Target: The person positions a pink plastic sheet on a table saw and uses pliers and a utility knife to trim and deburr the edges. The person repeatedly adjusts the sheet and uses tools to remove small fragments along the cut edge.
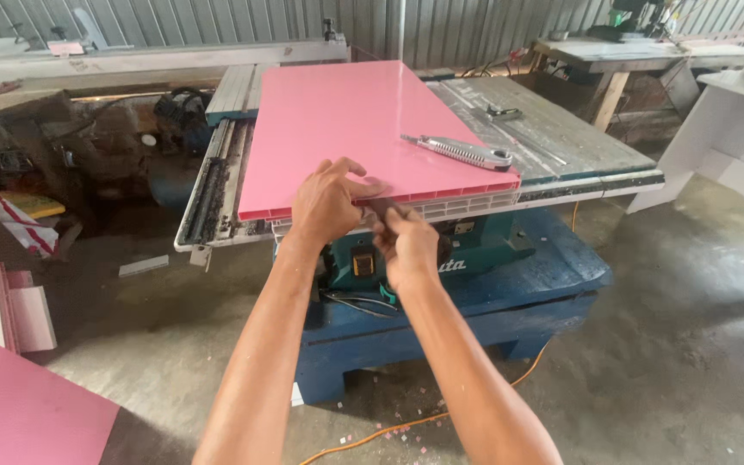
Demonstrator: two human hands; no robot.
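A pink hollow-core plastic panel (346, 120) lies flat on a table saw (553, 146). My left hand (325, 202) presses on the panel's near edge, fingers spread on top. My right hand (408, 245) is closed around a small dark object, which I cannot make out, at that same edge, just right of the left hand. A grey utility knife (462, 151) rests on the panel's right side, untouched.
The saw stands on a blue wooden base (518, 301). An orange cable (389, 428) runs over the concrete floor. Pink and white panel pieces (19, 405) lie at the left. A workbench (622, 53) and a white cabinet (734, 129) stand at the right.
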